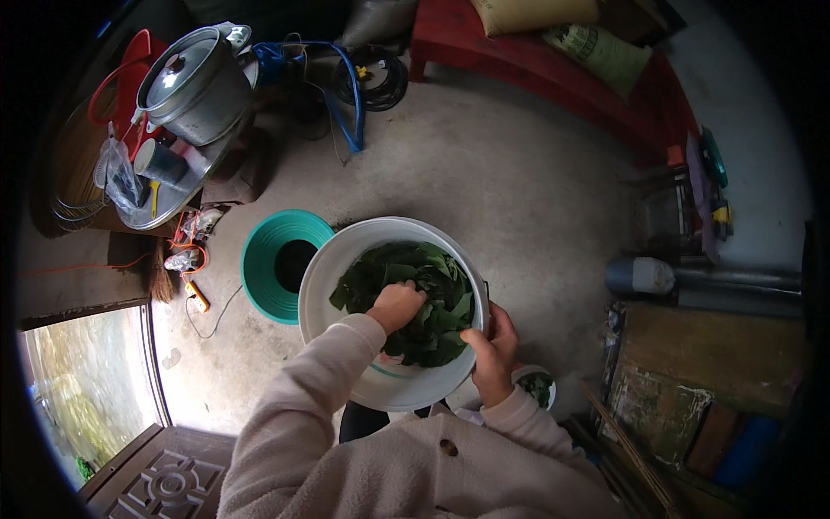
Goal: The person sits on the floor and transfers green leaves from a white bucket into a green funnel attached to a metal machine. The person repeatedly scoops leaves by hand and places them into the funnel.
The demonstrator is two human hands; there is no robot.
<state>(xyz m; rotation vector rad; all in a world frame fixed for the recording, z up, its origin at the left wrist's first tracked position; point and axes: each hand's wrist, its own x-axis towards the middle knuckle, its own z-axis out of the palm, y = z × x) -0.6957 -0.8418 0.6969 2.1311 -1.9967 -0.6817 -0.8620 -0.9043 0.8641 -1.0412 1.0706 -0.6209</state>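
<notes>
A wide silver-coloured metal pot [323, 305] is directly before me, above the floor and close to my body. Broad green leaves [441, 318] fill much of its inside, and part of the pale bottom shows at the near side. My left hand [397, 306] reaches in over the near left rim, its fingers curled into the leaves; the fingertips are hidden among them. At the right rim, my right hand [495, 353] grips the pot, thumb on the inner side and fingers outside. A small wire handle [486, 289] shows just above that hand.
A green plastic basin [259, 266] is on the concrete floor, partly behind the pot. A white bowl [552, 392] with leaves sits beyond my right wrist. An orange power strip [196, 296] lies left. A lidded aluminium pot [198, 97] and a red bench [519, 78] stand farther off.
</notes>
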